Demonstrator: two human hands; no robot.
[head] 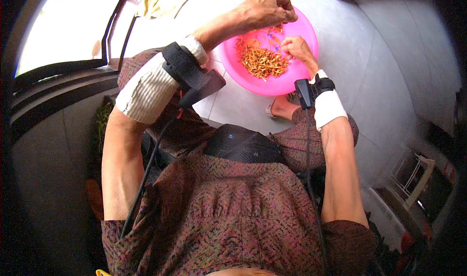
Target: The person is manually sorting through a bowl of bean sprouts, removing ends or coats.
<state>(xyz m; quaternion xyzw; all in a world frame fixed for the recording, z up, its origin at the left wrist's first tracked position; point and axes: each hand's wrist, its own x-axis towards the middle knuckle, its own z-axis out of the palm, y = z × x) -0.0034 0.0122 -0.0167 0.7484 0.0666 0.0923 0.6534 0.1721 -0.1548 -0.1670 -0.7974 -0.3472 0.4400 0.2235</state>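
A round pink plastic basin (268,88) stands on the floor before me, with a heap of small dry yellow-brown pieces (264,62) in it. More of the pieces and a printed pattern of orange and blue lie towards its far side. My left hand (270,7) is above the basin's far left edge, its fingers curled with the tips together; whether something small is between them is hidden. Over the right part of the basin is my right hand (296,48), fingers bent, close to the heap; its fingertips are too small to read.
Grey tiled floor (350,64) surrounds the basin. A dark-framed opening (107,31) is at the left, with a yellowish cloth (164,0) beside it. A black pouch (242,144) sits at my waist, and cables run from the devices on both wrists. A pale frame (419,177) stands at the right.
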